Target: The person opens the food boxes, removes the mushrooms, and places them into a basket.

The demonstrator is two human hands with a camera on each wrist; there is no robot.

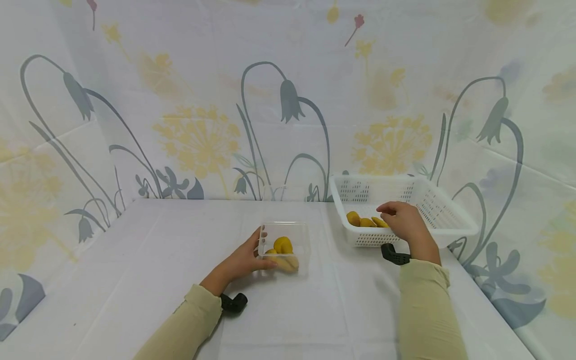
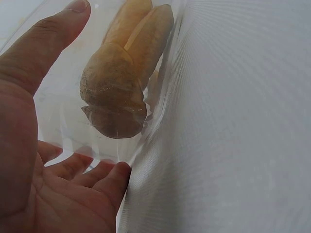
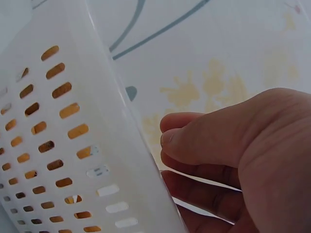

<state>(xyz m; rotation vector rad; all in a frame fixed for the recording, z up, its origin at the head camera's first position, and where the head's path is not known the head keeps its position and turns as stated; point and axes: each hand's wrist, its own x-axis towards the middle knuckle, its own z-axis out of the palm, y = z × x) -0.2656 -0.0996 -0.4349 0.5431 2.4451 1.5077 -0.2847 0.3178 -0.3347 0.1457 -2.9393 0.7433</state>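
Note:
My left hand (image 1: 245,257) grips a clear plastic box (image 1: 302,240) from its left side, the thumb on the near face and the fingers around the side. Inside the box lie several smooth, rounded yellow pieces (image 1: 283,245); in the left wrist view these oblong pieces (image 2: 114,77) look yellow-brown through the plastic. My right hand (image 1: 406,220) is over the near rim of a white slotted basket (image 1: 369,241), fingers loosely bent, with nothing visible between thumb and fingers. More yellow pieces (image 1: 353,218) lie in the basket's near left part and show through its slots in the right wrist view.
A white cloth (image 1: 135,280) covers the table. Behind it hangs a white sheet (image 1: 198,60) printed with flowers, close to the basket's far side. Black bands (image 1: 234,303) sit on both wrists, below beige sleeves.

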